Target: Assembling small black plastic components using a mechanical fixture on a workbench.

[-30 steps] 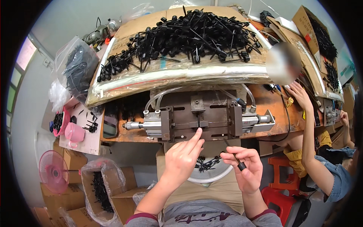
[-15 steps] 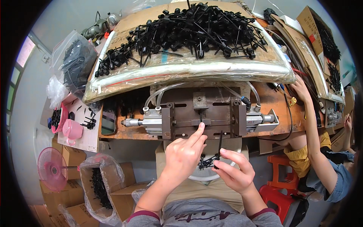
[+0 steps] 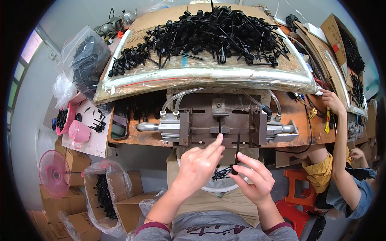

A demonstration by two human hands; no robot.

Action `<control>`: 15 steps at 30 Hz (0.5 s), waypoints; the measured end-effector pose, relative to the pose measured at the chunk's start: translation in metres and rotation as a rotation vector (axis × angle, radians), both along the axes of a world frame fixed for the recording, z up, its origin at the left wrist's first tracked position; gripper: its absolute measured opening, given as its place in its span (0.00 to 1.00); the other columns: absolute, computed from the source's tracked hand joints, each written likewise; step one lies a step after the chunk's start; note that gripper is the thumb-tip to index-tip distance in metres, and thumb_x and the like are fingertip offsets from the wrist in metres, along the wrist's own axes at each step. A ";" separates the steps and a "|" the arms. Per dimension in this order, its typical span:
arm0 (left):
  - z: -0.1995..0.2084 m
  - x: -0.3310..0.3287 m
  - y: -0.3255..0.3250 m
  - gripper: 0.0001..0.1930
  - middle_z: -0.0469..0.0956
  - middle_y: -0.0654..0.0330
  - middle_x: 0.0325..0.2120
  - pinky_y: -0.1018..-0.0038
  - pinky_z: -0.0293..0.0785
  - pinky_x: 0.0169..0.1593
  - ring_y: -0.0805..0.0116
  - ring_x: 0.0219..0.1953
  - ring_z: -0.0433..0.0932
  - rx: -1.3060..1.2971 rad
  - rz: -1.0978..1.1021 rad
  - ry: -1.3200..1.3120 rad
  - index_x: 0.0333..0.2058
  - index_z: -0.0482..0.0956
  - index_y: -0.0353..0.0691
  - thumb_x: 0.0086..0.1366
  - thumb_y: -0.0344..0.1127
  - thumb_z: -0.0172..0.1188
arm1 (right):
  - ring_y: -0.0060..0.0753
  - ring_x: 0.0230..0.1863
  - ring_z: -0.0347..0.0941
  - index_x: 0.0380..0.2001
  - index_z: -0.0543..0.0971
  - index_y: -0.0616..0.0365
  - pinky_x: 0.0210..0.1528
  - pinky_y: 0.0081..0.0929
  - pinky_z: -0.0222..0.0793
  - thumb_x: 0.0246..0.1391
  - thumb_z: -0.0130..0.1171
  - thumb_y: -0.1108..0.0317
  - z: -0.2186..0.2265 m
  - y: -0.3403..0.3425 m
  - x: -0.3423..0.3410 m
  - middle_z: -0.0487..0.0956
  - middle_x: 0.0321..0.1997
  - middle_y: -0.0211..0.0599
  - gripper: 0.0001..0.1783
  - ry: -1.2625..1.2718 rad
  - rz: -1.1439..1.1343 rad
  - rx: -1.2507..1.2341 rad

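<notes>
My left hand (image 3: 199, 166) has its index finger stretched toward the clamping fixture (image 3: 201, 138), the other fingers partly bent, and nothing in it. The fingertip lies just below a small dark block (image 3: 219, 129) at the fixture's middle, where a thin black piece stands. To the right, my right hand (image 3: 257, 176) pinches a slim black plastic rod (image 3: 238, 148) between thumb and fingers, its long end pointing up. Beneath both hands, a white round basket (image 3: 215, 187) on my lap holds several small black parts, partly hidden by the hands.
Black stemmed parts (image 3: 217, 36) are heaped on a cardboard-covered board (image 3: 161, 80) behind the fixture. Air cylinders with clear hoses flank the fixture. A pink mug (image 3: 79, 131) stands left, above a pink fan (image 3: 54, 172). A co-worker's arm (image 3: 341, 144) reaches in at right.
My left index fingertip has drawn back slightly from the middle block. My right hand still holds the rod. The co-worker's hand has shifted, and the view has moved a little.
</notes>
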State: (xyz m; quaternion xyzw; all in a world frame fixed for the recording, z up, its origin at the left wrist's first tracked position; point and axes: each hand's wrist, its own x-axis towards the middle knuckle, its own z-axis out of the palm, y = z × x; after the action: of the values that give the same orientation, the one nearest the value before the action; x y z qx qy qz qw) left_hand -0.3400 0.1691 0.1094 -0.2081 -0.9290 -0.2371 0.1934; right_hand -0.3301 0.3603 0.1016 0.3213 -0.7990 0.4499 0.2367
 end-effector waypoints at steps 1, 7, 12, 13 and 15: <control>0.004 0.004 -0.001 0.12 0.82 0.59 0.46 0.77 0.75 0.28 0.68 0.21 0.78 -0.014 -0.023 -0.016 0.35 0.83 0.40 0.48 0.31 0.70 | 0.44 0.43 0.80 0.34 0.83 0.61 0.41 0.32 0.78 0.35 0.74 0.75 0.000 0.001 0.000 0.80 0.48 0.46 0.18 0.000 -0.011 -0.010; 0.010 0.030 -0.001 0.19 0.81 0.51 0.44 0.74 0.81 0.40 0.69 0.34 0.84 0.643 -0.140 -0.380 0.47 0.80 0.34 0.55 0.28 0.67 | 0.40 0.42 0.78 0.34 0.82 0.58 0.42 0.31 0.74 0.33 0.76 0.72 0.000 0.003 0.001 0.81 0.47 0.40 0.20 -0.021 -0.039 -0.047; 0.011 0.042 0.012 0.21 0.80 0.49 0.43 0.74 0.81 0.45 0.65 0.40 0.83 0.955 -0.115 -0.526 0.50 0.78 0.31 0.55 0.20 0.66 | 0.40 0.40 0.77 0.34 0.83 0.57 0.42 0.31 0.73 0.34 0.75 0.73 -0.003 -0.005 0.000 0.81 0.46 0.39 0.19 -0.007 0.019 -0.084; 0.009 0.041 0.011 0.20 0.81 0.49 0.42 0.75 0.82 0.44 0.66 0.40 0.83 0.977 -0.125 -0.515 0.48 0.79 0.31 0.54 0.19 0.66 | 0.39 0.41 0.77 0.36 0.82 0.59 0.42 0.29 0.73 0.36 0.74 0.74 -0.002 -0.005 -0.001 0.81 0.46 0.40 0.19 -0.045 0.060 -0.110; 0.006 0.040 0.007 0.18 0.81 0.49 0.41 0.76 0.82 0.42 0.66 0.39 0.83 1.018 -0.145 -0.493 0.45 0.81 0.32 0.53 0.18 0.66 | 0.36 0.41 0.77 0.40 0.81 0.62 0.42 0.26 0.73 0.41 0.71 0.75 0.002 -0.003 -0.004 0.81 0.45 0.43 0.19 -0.122 0.144 -0.164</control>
State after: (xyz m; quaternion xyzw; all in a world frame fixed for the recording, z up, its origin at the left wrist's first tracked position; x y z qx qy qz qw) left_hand -0.2999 0.1761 0.1159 -0.0906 -0.6986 -0.7091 0.0301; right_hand -0.3338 0.3575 0.1033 0.3294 -0.7472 0.5483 0.1802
